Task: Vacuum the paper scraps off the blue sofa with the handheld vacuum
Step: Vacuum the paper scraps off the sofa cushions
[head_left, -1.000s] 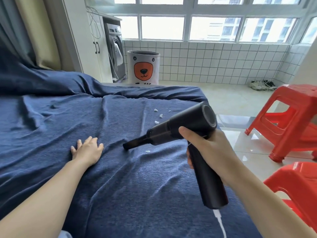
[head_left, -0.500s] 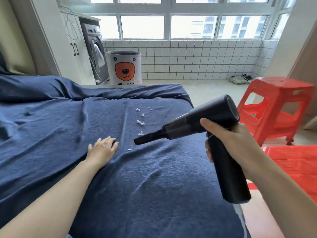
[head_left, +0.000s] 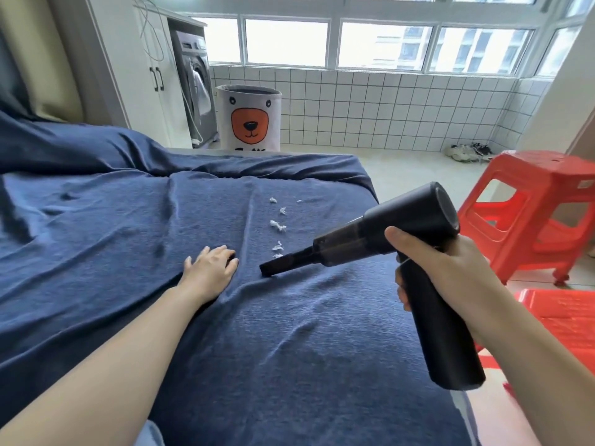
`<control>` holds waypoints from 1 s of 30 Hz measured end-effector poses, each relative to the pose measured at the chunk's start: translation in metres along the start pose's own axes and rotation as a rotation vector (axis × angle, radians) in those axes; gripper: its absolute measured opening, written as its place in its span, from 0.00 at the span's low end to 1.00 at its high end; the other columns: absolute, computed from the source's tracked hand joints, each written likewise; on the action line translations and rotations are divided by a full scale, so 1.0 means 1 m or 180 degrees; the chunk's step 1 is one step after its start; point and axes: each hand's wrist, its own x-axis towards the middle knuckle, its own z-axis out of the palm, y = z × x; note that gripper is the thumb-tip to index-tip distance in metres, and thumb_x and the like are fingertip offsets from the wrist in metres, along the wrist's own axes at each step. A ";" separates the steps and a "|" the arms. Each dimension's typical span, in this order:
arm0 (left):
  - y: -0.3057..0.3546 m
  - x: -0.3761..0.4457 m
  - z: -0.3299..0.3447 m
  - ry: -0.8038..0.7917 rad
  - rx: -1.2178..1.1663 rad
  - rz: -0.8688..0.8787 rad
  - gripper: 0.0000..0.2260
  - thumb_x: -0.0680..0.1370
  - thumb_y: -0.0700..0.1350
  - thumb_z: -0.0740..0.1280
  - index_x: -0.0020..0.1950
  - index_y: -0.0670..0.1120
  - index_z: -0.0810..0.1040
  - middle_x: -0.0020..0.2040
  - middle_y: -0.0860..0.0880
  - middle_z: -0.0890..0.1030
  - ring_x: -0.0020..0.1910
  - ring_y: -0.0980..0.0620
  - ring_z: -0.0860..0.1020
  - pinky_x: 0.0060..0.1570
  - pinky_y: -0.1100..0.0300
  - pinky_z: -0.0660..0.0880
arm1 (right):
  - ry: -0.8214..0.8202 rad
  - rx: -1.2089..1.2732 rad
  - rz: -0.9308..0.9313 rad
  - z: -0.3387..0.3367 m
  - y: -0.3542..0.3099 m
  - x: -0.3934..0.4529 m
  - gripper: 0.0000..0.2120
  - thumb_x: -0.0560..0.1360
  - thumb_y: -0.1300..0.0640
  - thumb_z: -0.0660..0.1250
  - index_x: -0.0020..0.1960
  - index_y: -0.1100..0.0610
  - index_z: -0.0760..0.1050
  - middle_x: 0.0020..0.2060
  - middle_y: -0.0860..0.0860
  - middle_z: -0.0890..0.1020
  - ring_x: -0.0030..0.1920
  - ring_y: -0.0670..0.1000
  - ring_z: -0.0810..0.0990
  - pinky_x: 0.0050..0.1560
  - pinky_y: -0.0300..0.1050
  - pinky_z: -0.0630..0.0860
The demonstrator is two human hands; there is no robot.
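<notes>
The blue sofa (head_left: 128,236) is draped in a wrinkled dark blue cover. Several white paper scraps (head_left: 278,225) lie in a line near its far right side. My right hand (head_left: 450,268) grips the handle of the black handheld vacuum (head_left: 386,239), index finger along the body. Its narrow nozzle tip (head_left: 267,270) touches the cover just below the nearest scrap (head_left: 277,246). My left hand (head_left: 211,268) rests flat on the cover, fingers spread, just left of the nozzle.
A red plastic stool (head_left: 531,214) stands right of the sofa and another red stool top (head_left: 563,317) lies below it. A bear-print laundry basket (head_left: 249,119) and a washing machine (head_left: 193,88) stand beyond the sofa. Shoes (head_left: 468,152) lie on the tiled floor.
The vacuum nozzle has come down to the cover near the closest scraps, and the small scrap beside my left hand is gone. My left hand stays pressed on the cover.
</notes>
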 end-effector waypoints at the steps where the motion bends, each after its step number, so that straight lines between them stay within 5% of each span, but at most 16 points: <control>1: 0.001 0.002 0.001 -0.0022 0.0008 -0.0031 0.19 0.83 0.54 0.51 0.72 0.51 0.67 0.76 0.54 0.62 0.76 0.47 0.56 0.71 0.40 0.50 | 0.0102 -0.0036 -0.0040 0.000 0.003 0.002 0.17 0.73 0.50 0.76 0.39 0.64 0.78 0.27 0.60 0.78 0.24 0.57 0.77 0.30 0.49 0.78; 19: -0.006 0.015 0.007 -0.0137 0.0150 0.0004 0.21 0.82 0.55 0.50 0.76 0.54 0.60 0.78 0.55 0.54 0.78 0.48 0.49 0.72 0.39 0.46 | 0.0561 -0.0748 -0.0450 0.043 0.015 0.055 0.21 0.71 0.42 0.76 0.36 0.60 0.79 0.26 0.56 0.83 0.28 0.58 0.84 0.44 0.59 0.84; 25: -0.004 0.014 0.006 -0.0132 0.0133 0.0001 0.22 0.82 0.54 0.50 0.76 0.54 0.60 0.78 0.55 0.54 0.78 0.48 0.48 0.73 0.39 0.46 | 0.0652 -0.1054 -0.0720 0.075 0.012 0.071 0.20 0.73 0.42 0.75 0.33 0.56 0.76 0.23 0.51 0.81 0.28 0.53 0.84 0.40 0.46 0.80; 30: -0.005 0.013 0.004 -0.0185 0.0118 0.0037 0.22 0.83 0.54 0.50 0.76 0.54 0.59 0.78 0.55 0.54 0.78 0.48 0.48 0.72 0.38 0.46 | 0.0761 -0.1258 -0.0786 0.099 0.020 0.096 0.22 0.72 0.38 0.73 0.35 0.56 0.77 0.28 0.52 0.83 0.37 0.57 0.85 0.44 0.47 0.79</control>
